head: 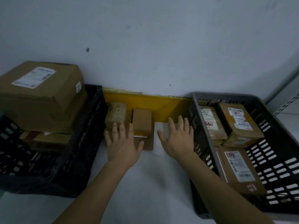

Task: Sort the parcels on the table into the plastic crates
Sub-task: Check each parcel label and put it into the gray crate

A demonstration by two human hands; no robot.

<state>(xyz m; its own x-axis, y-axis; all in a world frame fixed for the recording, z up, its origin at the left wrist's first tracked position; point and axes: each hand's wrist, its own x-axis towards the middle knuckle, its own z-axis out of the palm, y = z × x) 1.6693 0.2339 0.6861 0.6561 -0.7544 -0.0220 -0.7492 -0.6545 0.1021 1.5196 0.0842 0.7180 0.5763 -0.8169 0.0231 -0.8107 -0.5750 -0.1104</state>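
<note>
Between two crates, on the white table (145, 175), lie a tape-wrapped parcel (116, 114), a small brown box (142, 122) and a flat brown parcel (148, 143) under them. My left hand (123, 145) hovers over the flat parcel with fingers spread, just in front of the wrapped parcel. My right hand (177, 139) is also spread, over bare table to the right of the small box, holding nothing. The black crate (84, 143) on the left holds a large labelled carton (42, 96) on top of other parcels. The grey crate (275, 143) on the right holds several labelled parcels.
A yellow strip (161, 105) runs along the wall behind the loose parcels. The pale wall (145, 46) closes off the back. A metal shelf upright (289, 104) shows at the far right.
</note>
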